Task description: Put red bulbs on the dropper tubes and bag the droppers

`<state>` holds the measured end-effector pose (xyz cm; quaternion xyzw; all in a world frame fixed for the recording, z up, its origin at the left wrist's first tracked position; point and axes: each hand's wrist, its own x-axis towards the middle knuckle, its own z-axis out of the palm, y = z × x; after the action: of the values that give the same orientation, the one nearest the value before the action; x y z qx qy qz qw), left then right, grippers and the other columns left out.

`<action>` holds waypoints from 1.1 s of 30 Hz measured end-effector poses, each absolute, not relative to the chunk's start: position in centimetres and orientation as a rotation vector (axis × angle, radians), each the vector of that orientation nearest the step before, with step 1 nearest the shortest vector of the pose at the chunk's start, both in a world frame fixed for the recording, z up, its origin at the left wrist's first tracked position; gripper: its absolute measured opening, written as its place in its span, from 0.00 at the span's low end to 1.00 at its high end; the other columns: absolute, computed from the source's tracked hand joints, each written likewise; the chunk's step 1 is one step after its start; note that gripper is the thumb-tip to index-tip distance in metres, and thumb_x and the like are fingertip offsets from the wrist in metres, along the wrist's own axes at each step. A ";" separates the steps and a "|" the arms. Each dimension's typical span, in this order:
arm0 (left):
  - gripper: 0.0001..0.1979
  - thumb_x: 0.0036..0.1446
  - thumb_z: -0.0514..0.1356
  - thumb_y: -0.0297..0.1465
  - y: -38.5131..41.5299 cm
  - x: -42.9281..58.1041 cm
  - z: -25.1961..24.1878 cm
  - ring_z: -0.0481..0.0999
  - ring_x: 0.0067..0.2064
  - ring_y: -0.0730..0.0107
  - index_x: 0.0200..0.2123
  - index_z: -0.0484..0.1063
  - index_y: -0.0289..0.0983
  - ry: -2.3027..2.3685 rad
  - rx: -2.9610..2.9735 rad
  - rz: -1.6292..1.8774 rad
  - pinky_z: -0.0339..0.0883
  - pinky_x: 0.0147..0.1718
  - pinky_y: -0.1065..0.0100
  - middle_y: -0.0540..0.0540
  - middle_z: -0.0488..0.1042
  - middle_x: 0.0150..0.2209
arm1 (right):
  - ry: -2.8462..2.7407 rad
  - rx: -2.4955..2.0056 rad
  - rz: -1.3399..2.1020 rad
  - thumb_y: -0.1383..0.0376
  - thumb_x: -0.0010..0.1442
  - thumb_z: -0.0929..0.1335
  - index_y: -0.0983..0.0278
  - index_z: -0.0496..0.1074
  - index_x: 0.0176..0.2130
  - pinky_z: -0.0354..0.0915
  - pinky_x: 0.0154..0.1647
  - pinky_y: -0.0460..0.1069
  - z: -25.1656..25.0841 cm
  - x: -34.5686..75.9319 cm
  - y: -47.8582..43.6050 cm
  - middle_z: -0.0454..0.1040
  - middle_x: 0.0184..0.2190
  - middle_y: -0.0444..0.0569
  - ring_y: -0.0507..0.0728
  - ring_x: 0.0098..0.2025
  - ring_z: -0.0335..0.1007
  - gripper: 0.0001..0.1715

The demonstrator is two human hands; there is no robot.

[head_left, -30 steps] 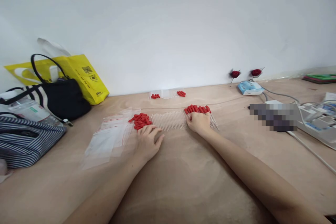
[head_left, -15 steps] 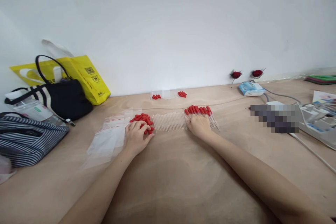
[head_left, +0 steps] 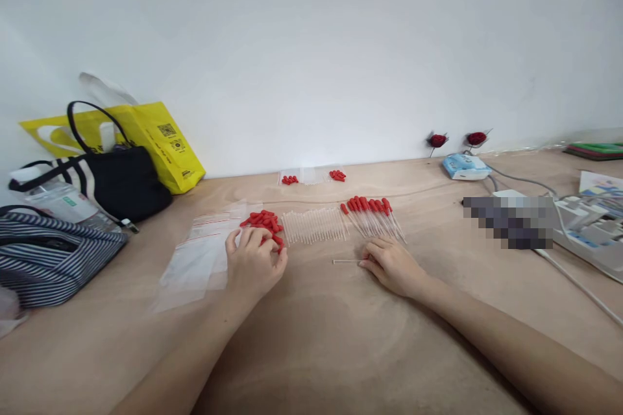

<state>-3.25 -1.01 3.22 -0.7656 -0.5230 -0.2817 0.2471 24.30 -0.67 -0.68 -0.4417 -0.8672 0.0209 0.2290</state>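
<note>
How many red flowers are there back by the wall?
2. One red flower is just left of the blue pack; the other flower is behind the pack. I see no more, but some may be hidden.

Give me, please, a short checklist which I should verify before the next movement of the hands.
1. Right hand holds one pale stick: ok, it juts from the fingertips.
2. Left hand is at the loose red pieces: ok.
3. Left hand grips a red piece: cannot tell, the fingers hide it.
4. Row of bare sticks lies side by side: ok.
5. Red-tipped sticks have their red ends toward the wall: ok.
</note>
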 end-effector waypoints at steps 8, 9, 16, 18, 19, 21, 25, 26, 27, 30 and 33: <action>0.05 0.52 0.56 0.30 -1.9 -1.1 1.6 0.68 0.37 0.66 0.30 0.72 0.39 -1.200 -2.628 -0.968 0.60 0.39 0.61 0.47 0.71 0.31 | -2.346 -1.116 0.084 0.59 0.57 0.64 0.59 0.71 0.43 0.59 0.40 0.53 -1.7 24.2 -0.8 0.70 0.38 0.50 0.56 0.40 0.63 0.14; 0.05 0.52 0.56 0.29 -1.9 -1.1 1.3 0.68 0.37 0.66 0.30 0.72 0.39 -1.211 -2.666 -0.949 0.60 0.39 0.61 0.47 0.71 0.32 | -2.344 -1.107 0.081 0.59 0.57 0.64 0.59 0.71 0.43 0.59 0.41 0.53 -2.0 24.1 -0.8 0.70 0.39 0.51 0.57 0.41 0.63 0.14; 0.13 0.47 0.61 0.33 -2.2 -0.7 0.2 0.68 0.41 0.61 0.39 0.71 0.39 -1.293 -2.751 -0.887 0.60 0.43 0.56 0.44 0.71 0.38 | -2.330 -1.092 0.107 0.61 0.58 0.62 0.60 0.71 0.45 0.60 0.45 0.54 -2.5 23.7 -0.7 0.71 0.44 0.50 0.57 0.44 0.63 0.16; 0.13 0.50 0.60 0.34 -2.0 -0.4 -0.2 0.68 0.43 0.61 0.41 0.71 0.38 -1.263 -2.781 -0.876 0.61 0.43 0.57 0.43 0.71 0.40 | -2.315 -1.094 0.106 0.61 0.58 0.62 0.60 0.72 0.44 0.61 0.45 0.54 -2.5 23.5 -0.6 0.72 0.44 0.49 0.57 0.44 0.63 0.15; 0.12 0.51 0.59 0.34 -1.9 -0.2 -0.4 0.68 0.43 0.61 0.40 0.72 0.38 -1.245 -2.795 -0.872 0.61 0.43 0.57 0.43 0.72 0.41 | -2.306 -1.089 0.102 0.61 0.58 0.63 0.60 0.73 0.42 0.61 0.45 0.54 -2.6 23.4 -0.6 0.72 0.43 0.49 0.57 0.44 0.64 0.14; 0.08 0.54 0.57 0.32 -1.6 0.0 -0.6 0.68 0.43 0.62 0.36 0.74 0.39 -1.218 -2.810 -0.874 0.61 0.42 0.58 0.45 0.72 0.40 | -2.286 -1.071 0.087 0.62 0.58 0.63 0.60 0.74 0.40 0.62 0.44 0.53 -2.7 23.2 -0.6 0.73 0.42 0.48 0.56 0.43 0.64 0.12; 0.07 0.56 0.55 0.31 -1.4 0.4 -0.5 0.69 0.41 0.65 0.33 0.73 0.40 -1.206 -2.806 -0.911 0.60 0.42 0.60 0.48 0.74 0.37 | -2.228 -1.026 0.005 0.64 0.58 0.62 0.60 0.75 0.34 0.62 0.44 0.53 -2.8 23.1 -0.8 0.71 0.44 0.49 0.57 0.45 0.63 0.12; 0.07 0.57 0.54 0.30 -1.5 0.5 -0.4 0.69 0.40 0.66 0.33 0.73 0.40 -1.215 -2.801 -0.926 0.60 0.42 0.60 0.48 0.74 0.36 | -2.210 -1.025 -0.024 0.64 0.58 0.62 0.61 0.75 0.33 0.62 0.44 0.53 -2.7 23.1 -0.9 0.70 0.46 0.50 0.58 0.47 0.62 0.11; 0.07 0.57 0.54 0.30 -1.5 0.5 -0.2 0.69 0.39 0.67 0.33 0.72 0.39 -1.226 -2.795 -0.941 0.60 0.42 0.61 0.49 0.75 0.35 | -2.194 -1.032 -0.053 0.64 0.58 0.62 0.61 0.75 0.33 0.62 0.45 0.53 -2.6 23.0 -1.1 0.69 0.47 0.51 0.59 0.48 0.61 0.11; 0.06 0.58 0.53 0.29 -1.6 0.6 0.0 0.70 0.37 0.68 0.32 0.69 0.39 -1.254 -2.783 -0.971 0.57 0.45 0.61 0.50 0.75 0.32 | -2.159 -1.059 -0.096 0.64 0.58 0.62 0.62 0.73 0.32 0.58 0.48 0.56 -2.1 22.6 -1.6 0.69 0.46 0.52 0.59 0.49 0.61 0.11; 0.05 0.58 0.52 0.29 -1.6 0.6 -0.1 0.71 0.36 0.70 0.33 0.68 0.39 -1.271 -2.773 -0.972 0.52 0.49 0.58 0.52 0.75 0.31 | -2.136 -1.073 -0.062 0.65 0.60 0.60 0.61 0.70 0.31 0.49 0.52 0.58 -1.6 21.9 -2.1 0.74 0.33 0.47 0.55 0.41 0.65 0.11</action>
<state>0.59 -1.65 -0.12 -0.8658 -0.3969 -0.3034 -0.0298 21.90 -2.11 -1.58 -0.4177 -0.8311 -0.0240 0.3663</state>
